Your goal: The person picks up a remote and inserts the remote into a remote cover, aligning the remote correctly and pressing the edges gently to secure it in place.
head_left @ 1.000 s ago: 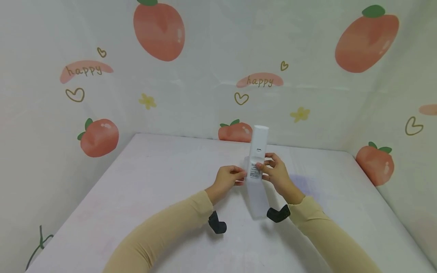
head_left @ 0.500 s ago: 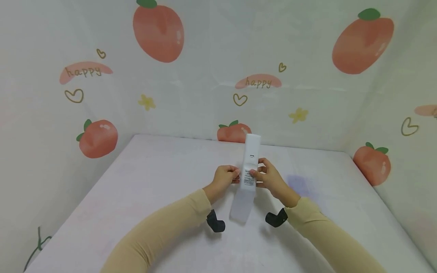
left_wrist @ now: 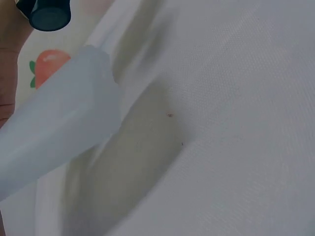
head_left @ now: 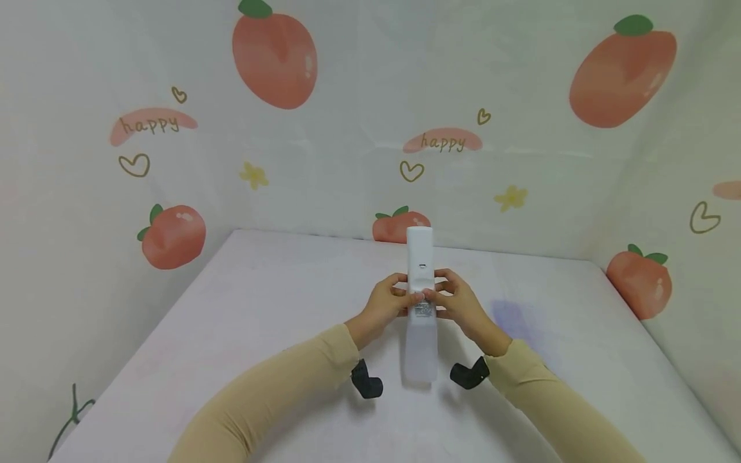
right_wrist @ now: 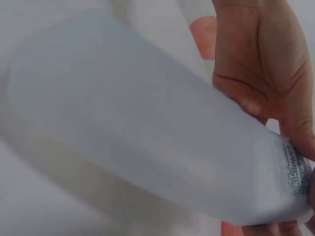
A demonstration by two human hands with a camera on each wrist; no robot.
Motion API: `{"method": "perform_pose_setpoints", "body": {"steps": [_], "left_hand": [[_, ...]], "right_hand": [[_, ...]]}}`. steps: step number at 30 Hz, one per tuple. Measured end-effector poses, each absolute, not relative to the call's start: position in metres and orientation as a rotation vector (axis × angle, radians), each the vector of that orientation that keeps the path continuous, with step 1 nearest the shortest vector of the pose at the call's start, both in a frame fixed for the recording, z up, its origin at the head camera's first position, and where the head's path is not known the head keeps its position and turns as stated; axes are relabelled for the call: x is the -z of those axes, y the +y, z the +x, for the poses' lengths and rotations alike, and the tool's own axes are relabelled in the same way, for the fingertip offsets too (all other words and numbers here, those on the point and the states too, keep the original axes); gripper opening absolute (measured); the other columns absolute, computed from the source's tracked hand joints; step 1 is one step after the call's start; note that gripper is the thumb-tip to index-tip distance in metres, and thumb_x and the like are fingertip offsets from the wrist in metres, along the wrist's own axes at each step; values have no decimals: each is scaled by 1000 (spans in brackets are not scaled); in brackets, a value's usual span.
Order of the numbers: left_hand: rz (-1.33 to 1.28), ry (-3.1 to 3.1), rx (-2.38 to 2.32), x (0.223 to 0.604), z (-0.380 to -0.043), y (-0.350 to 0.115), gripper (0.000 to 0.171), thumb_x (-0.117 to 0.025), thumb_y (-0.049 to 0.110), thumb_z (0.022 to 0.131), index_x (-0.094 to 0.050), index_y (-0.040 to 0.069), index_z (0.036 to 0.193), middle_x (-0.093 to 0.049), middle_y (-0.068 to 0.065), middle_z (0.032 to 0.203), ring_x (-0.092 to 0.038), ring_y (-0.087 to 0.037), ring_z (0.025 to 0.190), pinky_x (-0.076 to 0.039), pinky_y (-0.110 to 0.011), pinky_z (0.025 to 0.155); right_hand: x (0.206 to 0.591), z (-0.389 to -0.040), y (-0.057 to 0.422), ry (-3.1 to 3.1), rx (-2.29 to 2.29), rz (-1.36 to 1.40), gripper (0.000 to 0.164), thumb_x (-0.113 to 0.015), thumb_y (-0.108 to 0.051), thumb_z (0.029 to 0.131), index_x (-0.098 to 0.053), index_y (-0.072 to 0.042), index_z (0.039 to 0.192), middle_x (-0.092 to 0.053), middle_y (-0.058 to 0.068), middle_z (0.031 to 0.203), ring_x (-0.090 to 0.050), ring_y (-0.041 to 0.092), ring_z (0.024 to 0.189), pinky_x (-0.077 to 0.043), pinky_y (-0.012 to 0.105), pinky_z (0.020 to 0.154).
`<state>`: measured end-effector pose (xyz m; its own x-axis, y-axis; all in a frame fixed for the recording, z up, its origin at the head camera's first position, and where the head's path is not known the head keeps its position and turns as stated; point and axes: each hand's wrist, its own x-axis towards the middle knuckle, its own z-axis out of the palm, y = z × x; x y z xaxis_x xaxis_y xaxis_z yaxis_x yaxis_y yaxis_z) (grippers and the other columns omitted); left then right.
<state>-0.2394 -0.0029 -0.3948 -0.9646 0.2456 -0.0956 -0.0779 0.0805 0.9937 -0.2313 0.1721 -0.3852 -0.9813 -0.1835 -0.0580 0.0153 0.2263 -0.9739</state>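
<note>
A long, slim white device point(head_left: 420, 247) with a small port and a printed label stands upright before me, its far end raised. From the label down runs a pale, translucent-looking section point(head_left: 420, 354) that reaches toward me. My left hand point(head_left: 383, 303) pinches the device's left side, thumb on the label area and fingers behind. On the right side my right hand point(head_left: 465, 307) grips it likewise, its thumb beside the left one. In the right wrist view the printed label point(right_wrist: 297, 169) lies near a thumb. The left wrist view shows the pale section point(left_wrist: 64, 115) above its shadow.
A white cloth-covered table point(head_left: 260, 302) lies under the hands, with a faint purple stain point(head_left: 515, 319) at right. Behind it hangs a white curtain point(head_left: 353, 116) printed with peaches. Black wrist cameras point(head_left: 366, 379) sit below both wrists.
The device has shifted left and straightened from a tilt. My left thumb has come onto its labelled face, where earlier the left fingers were only at its edge. The right hand keeps its grip.
</note>
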Motion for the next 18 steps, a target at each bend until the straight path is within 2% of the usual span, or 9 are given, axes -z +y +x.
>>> {"method": "perform_pose_setpoints", "body": {"steps": [3, 6, 8, 12, 15, 18], "left_hand": [[157, 2147, -1962, 395, -242, -5, 44, -74, 17, 86, -57, 4, 125, -66, -15, 99, -63, -15, 79, -58, -31, 73], [143, 2127, -2004, 394, -244, -7, 41, -73, 15, 87, -58, 4, 124, -66, -17, 105, -64, -16, 82, -58, -32, 76], [144, 2107, -2024, 393, -245, -8, 40, -72, 14, 88, -58, 3, 124, -66, -19, 107, -65, -16, 83, -58, -33, 77], [165, 2071, -2019, 393, -246, -10, 40, -70, 13, 90, -57, 1, 125, -68, -20, 107, -66, -16, 83, -58, -34, 79], [202, 2053, -1995, 393, -247, -10, 41, -69, 10, 89, -57, -1, 127, -69, -21, 107, -68, -18, 83, -58, -35, 79], [237, 2060, -1930, 392, -247, -11, 42, -71, 10, 88, -58, -1, 126, -69, -19, 107, -69, -20, 85, -59, -37, 79]], "right_hand": [[386, -232, 173, 2253, 1922, -170, 55, -59, -16, 98, -31, -4, 144, -57, 7, 105, -63, 13, 88, -56, 37, 84], [387, -230, 175, 2092, 2059, -118, 56, -53, -13, 100, -24, 2, 146, -58, 2, 106, -62, 8, 92, -54, 31, 89], [388, -228, 175, 1998, 2122, -61, 53, -51, -12, 101, -26, 7, 144, -58, 0, 106, -62, 6, 93, -53, 26, 90], [391, -226, 175, 1945, 2160, 43, 35, -51, -9, 100, -42, 10, 128, -60, -3, 99, -62, 5, 89, -55, 21, 83], [390, -226, 173, 1957, 2213, 108, 25, -52, -3, 98, -45, 7, 120, -62, -6, 87, -61, 5, 81, -54, 19, 76], [387, -226, 171, 1963, 2280, 132, 25, -53, 2, 97, -43, 3, 119, -62, -9, 78, -60, 4, 74, -53, 19, 70]]}}
